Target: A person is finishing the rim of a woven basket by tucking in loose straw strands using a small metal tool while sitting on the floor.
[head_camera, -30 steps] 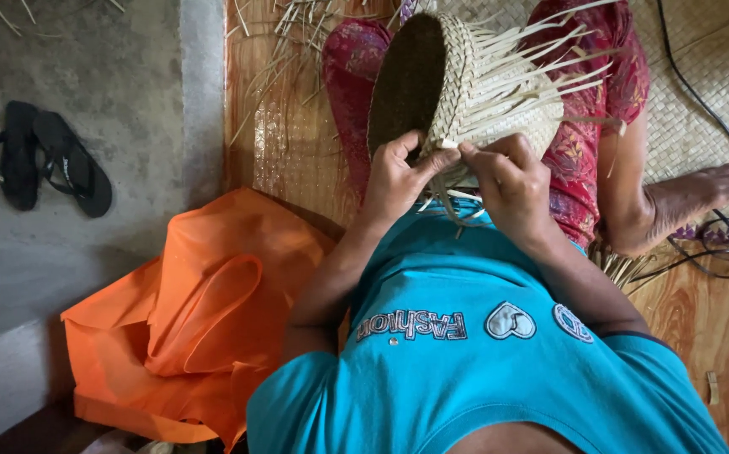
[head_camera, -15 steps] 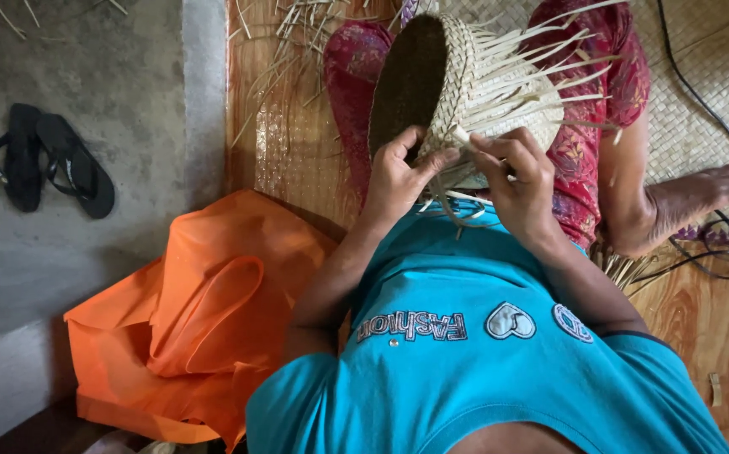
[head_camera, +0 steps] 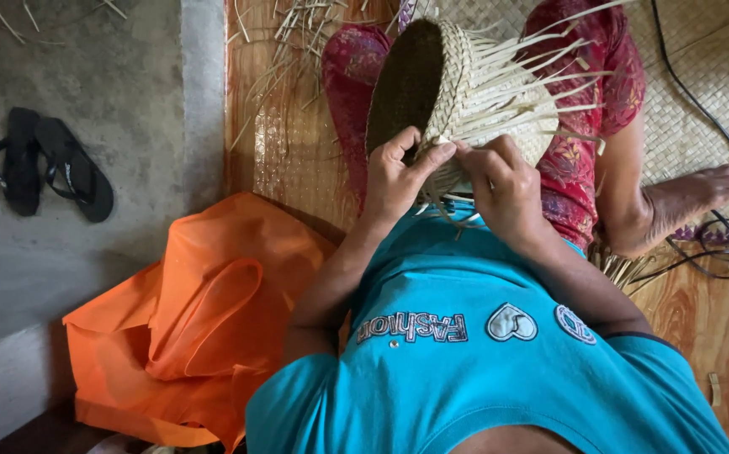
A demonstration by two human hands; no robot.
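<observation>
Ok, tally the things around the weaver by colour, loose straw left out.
Tan: 2, woven basket held by the left hand and right hand, floor mat
Black: 3, two sandals, cable
Orange: 1, cloth bag
Total: 6

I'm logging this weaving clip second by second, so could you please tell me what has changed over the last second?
Very little. The right hand shifted slightly along the rim of the woven basket, working the loose strips. The left hand keeps its grip on the rim. The orange bag and black sandals have not moved.
</observation>
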